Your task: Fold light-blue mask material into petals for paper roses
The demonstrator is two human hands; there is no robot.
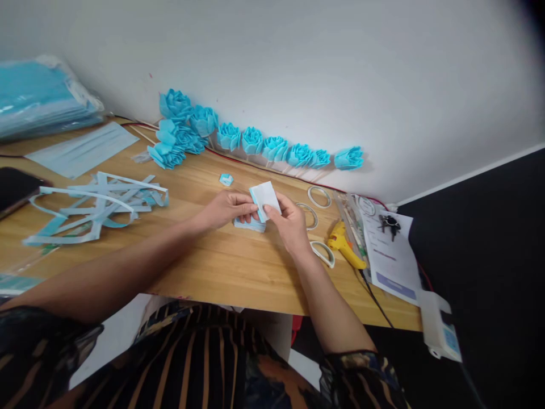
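Observation:
Between my two hands is a small square of white and light blue mask fabric [266, 200], tilted up off the table. My left hand [232, 208] pinches its left edge, where a blue strip shows. My right hand [292, 222] grips the right side, thumb on the white face. Just below lies a stack of similar light blue squares [250, 225], partly covered by my left fingers. A small folded blue and white piece [226, 179] rests behind my left hand.
Blue fabric flowers [275, 149] line the wall. Cut strips [97, 204] and a flat mask [83, 150] lie left, by bagged masks [42, 96]. Tape rolls [319, 197], a yellow glue gun [344, 244] with its cord, papers [392, 255] and keys [389, 224] are right.

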